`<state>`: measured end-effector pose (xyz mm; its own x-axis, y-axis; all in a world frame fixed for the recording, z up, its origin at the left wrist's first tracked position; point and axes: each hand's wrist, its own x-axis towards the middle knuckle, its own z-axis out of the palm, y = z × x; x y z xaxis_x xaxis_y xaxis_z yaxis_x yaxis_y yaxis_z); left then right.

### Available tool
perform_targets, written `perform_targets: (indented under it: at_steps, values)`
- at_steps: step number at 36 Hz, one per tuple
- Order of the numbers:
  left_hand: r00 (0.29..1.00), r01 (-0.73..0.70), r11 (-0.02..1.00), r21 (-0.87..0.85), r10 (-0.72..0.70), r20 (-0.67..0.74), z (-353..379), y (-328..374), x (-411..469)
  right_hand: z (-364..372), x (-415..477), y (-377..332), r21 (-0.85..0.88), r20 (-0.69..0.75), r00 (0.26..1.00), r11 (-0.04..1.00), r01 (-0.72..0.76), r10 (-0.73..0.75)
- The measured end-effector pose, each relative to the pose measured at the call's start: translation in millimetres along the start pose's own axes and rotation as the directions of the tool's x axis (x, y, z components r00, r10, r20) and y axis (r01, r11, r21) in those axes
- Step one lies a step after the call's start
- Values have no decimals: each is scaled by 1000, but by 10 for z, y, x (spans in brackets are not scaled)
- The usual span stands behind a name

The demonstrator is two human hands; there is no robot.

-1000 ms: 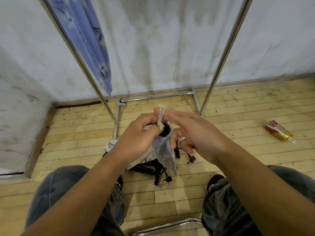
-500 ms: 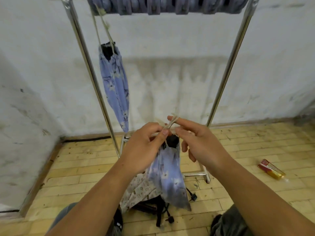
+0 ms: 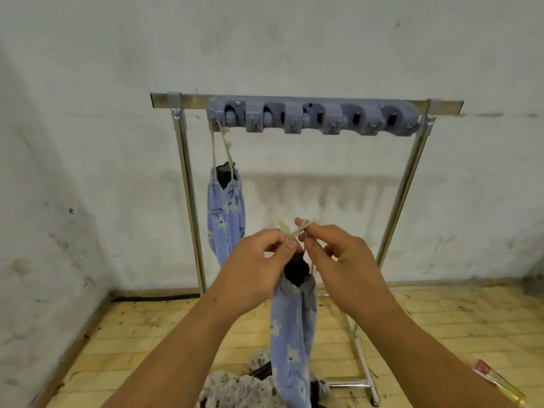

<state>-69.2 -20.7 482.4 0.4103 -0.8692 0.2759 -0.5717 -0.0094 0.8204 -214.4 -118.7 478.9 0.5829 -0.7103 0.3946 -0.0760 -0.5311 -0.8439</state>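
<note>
A blue flowered drawstring pouch (image 3: 293,334) with something black at its mouth hangs between my hands. My left hand (image 3: 256,269) pinches its pale cord (image 3: 294,232) just above the mouth. My right hand (image 3: 338,260) pinches the same cord's loop a little higher, to the right. Behind stands a metal rack (image 3: 188,184) with a grey hook bar (image 3: 312,117) across its top. A second blue flowered pouch (image 3: 225,213) hangs by its cord from the bar's leftmost hook.
A patterned bag (image 3: 235,390) with black straps lies on the wooden floor below my hands. A red and yellow wrapper (image 3: 497,384) lies at the lower right. A stained white wall stands close behind the rack, and another wall closes in on the left.
My view has tilted up from the floor to the rack's top bar. Both hands have risen with the pouch, which now hangs free and straight, and have spread the cord.
</note>
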Motion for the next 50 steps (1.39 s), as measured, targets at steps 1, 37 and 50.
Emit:
perform_targets:
  at_steps: [1, 37, 50]
  values:
    - [1000, 1, 1000, 1, -1, -6, -41, 25, 25, 14, 38, -30, 13, 2, 1000, 1000, 3, -3]
    - [941, -17, 998, 55, 35, -337, -1056, 285, 1496, 390, 1869, -724, -132, 87, 990, 983, 124, -113]
    - [917, 41, 995, 96, 1, -399, -916, 171, 1694, 542, 2016, -487, -224, 89, 988, 964, 146, -129]
